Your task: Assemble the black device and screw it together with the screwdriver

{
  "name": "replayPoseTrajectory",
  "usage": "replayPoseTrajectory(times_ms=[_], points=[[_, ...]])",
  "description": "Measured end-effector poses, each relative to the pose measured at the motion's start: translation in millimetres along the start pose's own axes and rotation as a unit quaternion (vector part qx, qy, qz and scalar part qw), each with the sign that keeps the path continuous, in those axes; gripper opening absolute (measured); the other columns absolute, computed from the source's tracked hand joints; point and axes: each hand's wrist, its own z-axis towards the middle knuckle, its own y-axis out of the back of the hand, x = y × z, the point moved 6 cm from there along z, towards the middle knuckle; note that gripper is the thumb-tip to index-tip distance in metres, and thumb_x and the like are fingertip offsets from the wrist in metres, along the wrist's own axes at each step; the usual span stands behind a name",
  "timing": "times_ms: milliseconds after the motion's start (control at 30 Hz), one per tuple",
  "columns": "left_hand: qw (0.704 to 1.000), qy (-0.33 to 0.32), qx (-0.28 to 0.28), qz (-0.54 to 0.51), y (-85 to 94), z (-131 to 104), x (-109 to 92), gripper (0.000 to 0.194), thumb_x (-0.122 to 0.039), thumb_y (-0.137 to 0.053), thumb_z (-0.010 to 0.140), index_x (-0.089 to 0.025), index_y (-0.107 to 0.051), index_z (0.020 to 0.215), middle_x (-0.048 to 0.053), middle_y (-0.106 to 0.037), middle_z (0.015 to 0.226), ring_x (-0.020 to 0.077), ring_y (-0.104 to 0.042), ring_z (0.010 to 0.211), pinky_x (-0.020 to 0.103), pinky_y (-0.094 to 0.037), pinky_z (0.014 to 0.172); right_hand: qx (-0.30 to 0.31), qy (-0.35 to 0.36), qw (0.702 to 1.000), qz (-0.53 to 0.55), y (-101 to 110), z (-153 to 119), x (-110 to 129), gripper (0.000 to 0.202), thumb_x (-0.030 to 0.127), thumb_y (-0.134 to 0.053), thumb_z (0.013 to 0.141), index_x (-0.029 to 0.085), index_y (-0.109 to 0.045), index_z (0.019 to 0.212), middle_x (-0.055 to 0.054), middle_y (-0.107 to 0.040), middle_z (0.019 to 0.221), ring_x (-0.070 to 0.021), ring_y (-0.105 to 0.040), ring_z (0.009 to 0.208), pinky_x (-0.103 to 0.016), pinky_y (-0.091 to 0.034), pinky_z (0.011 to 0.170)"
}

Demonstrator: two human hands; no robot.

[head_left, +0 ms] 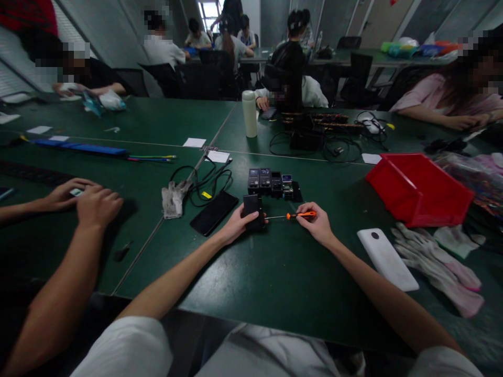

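Note:
A small black box-like device is gripped in my left hand, thumb across its front. My right hand holds a screwdriver with an orange and black handle, its shaft pointing left to the device's right side. Whether the tip touches the device is too small to tell. Just beyond my hands stand several black modules in a row, with an opened one showing a green circuit board at the right end. Beside it lies a flat black piece. A black phone rests left of my left hand.
Left of the phone are a grey glove and black cables. A red bin, a white power bank and gloves sit at the right. A bottle stands ahead. A neighbour's hands work at the left.

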Motion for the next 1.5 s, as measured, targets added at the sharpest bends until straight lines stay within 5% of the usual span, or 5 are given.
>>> replayPoseTrajectory(times_ms=[300, 633, 800, 933, 1500], points=[[1.0, -0.009, -0.019, -0.013, 7.7, 3.0, 0.8, 0.042, -0.031, -0.07, 0.079, -0.016, -0.048, 0.11, 0.011, -0.068, 0.103, 0.0233, -0.072, 0.087, 0.045, -0.058, 0.085, -0.077, -0.017, 0.996, 0.046, 10.0, 0.9, -9.0, 0.019, 0.027, -0.07, 0.075, 0.022, -0.054, 0.085, -0.003, -0.058, 0.093, -0.0194, -0.057, 0.09, -0.036, -0.046, 0.085], [0.998, -0.03, -0.029, 0.047, 0.4, -1.8, 1.0, 0.049, -0.032, -0.076, 0.072, -0.017, -0.044, 0.106, 0.008, -0.066, 0.099, 0.0208, -0.072, 0.07, 0.036, -0.06, 0.066, -0.044, -0.028, 0.998, 0.033, 0.4, -4.6, -7.3, 0.019, 0.032, -0.07, 0.078, 0.02, -0.062, 0.09, -0.005, -0.061, 0.095, -0.0182, -0.058, 0.084, -0.032, -0.047, 0.076], [0.997, -0.039, -0.047, 0.055, 4.0, -0.7, 1.7, 0.051, -0.031, -0.077, 0.071, -0.017, -0.043, 0.106, 0.008, -0.067, 0.099, 0.0201, -0.071, 0.077, 0.036, -0.059, 0.072, -0.018, -0.054, 0.997, 0.052, -12.4, -11.6, -7.1, 0.019, 0.032, -0.07, 0.079, 0.019, -0.062, 0.091, -0.004, -0.059, 0.095, -0.0139, -0.055, 0.072, -0.026, -0.045, 0.061], [0.997, -0.04, -0.043, 0.051, 4.2, -0.7, 1.4, 0.05, -0.031, -0.076, 0.071, -0.016, -0.043, 0.106, 0.008, -0.067, 0.098, 0.0194, -0.07, 0.077, 0.036, -0.059, 0.072, -0.056, -0.067, 0.992, 0.09, -9.7, -11.4, -11.8, 0.019, 0.031, -0.071, 0.077, 0.019, -0.061, 0.089, -0.003, -0.058, 0.095, -0.0109, -0.052, 0.064, -0.025, -0.044, 0.055], [0.99, -0.062, -0.051, 0.117, 2.9, -2.4, -1.4, 0.055, -0.036, -0.078, 0.068, -0.017, -0.045, 0.108, 0.008, -0.068, 0.098, 0.0185, -0.07, 0.078, 0.038, -0.058, 0.077, -0.051, -0.072, 0.989, 0.119, -11.2, -10.0, -12.3, 0.019, 0.03, -0.071, 0.078, 0.019, -0.061, 0.09, -0.003, -0.059, 0.096, -0.0092, -0.052, 0.062, -0.025, -0.043, 0.054]])
